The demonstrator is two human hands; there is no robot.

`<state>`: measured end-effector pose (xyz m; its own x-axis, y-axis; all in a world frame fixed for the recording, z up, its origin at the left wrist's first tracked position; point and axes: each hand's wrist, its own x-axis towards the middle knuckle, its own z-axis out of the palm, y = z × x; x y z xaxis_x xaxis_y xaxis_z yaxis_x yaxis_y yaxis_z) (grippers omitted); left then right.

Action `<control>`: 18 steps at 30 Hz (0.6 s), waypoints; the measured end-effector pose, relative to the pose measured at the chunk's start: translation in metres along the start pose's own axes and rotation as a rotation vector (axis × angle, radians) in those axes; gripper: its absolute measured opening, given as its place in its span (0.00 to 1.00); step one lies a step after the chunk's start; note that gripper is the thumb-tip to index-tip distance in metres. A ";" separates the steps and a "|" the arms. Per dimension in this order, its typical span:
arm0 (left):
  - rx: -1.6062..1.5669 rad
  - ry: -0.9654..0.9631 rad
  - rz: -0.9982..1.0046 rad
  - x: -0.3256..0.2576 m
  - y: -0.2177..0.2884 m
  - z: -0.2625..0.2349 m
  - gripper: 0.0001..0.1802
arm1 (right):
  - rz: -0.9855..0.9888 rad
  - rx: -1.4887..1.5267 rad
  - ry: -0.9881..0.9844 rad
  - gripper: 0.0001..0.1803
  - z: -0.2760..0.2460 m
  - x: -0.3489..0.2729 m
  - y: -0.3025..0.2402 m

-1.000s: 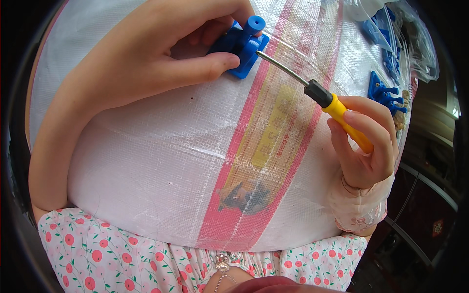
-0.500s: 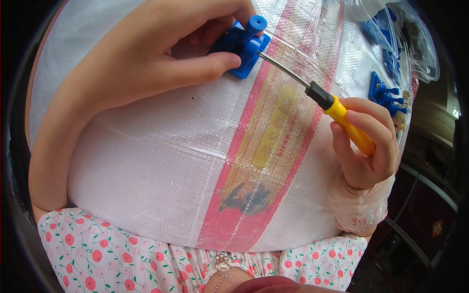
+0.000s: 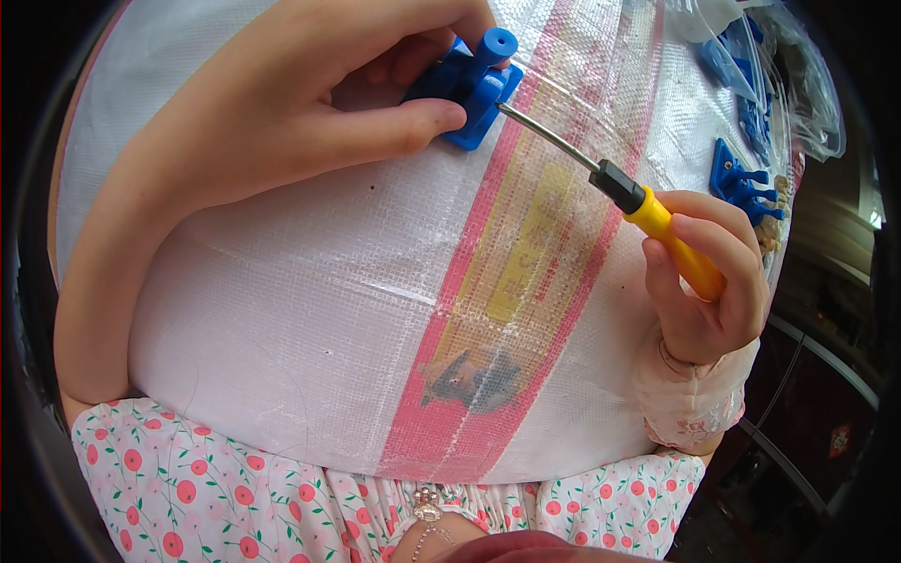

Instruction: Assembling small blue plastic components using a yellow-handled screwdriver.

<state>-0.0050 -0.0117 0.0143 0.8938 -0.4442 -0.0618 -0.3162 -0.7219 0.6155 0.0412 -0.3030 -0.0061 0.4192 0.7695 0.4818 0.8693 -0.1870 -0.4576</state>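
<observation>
Blue part (image 3: 482, 92) partly behind left hand (image 3: 305, 108)

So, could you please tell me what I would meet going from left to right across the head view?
Bare left hand, blue plastic part with a round knob, yellow-handled screwdriver with a metal shaft, blue plastic piece with pegs, small red patch on a dark panel.

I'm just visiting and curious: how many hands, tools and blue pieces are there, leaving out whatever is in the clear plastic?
Hands: 2 (left hand, right hand)
Tools: 1 (yellow-and-black screwdriver)
Blue pieces: 2 (held blue piece, pegged blue piece at right)
Total: 5
</observation>
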 end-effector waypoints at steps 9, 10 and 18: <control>-0.096 -0.002 0.058 0.001 -0.022 0.007 0.18 | 0.001 -0.021 0.014 0.21 0.000 0.000 0.000; -0.086 -0.007 0.035 0.000 -0.016 0.005 0.18 | -0.002 -0.025 0.012 0.21 0.000 -0.001 0.001; -0.017 0.030 0.059 -0.002 -0.004 0.001 0.18 | -0.010 -0.058 0.009 0.22 0.000 0.000 -0.001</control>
<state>-0.0061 -0.0088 0.0113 0.8830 -0.4694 -0.0021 -0.3632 -0.6860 0.6305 0.0407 -0.3029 -0.0058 0.4129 0.7660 0.4927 0.8868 -0.2149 -0.4091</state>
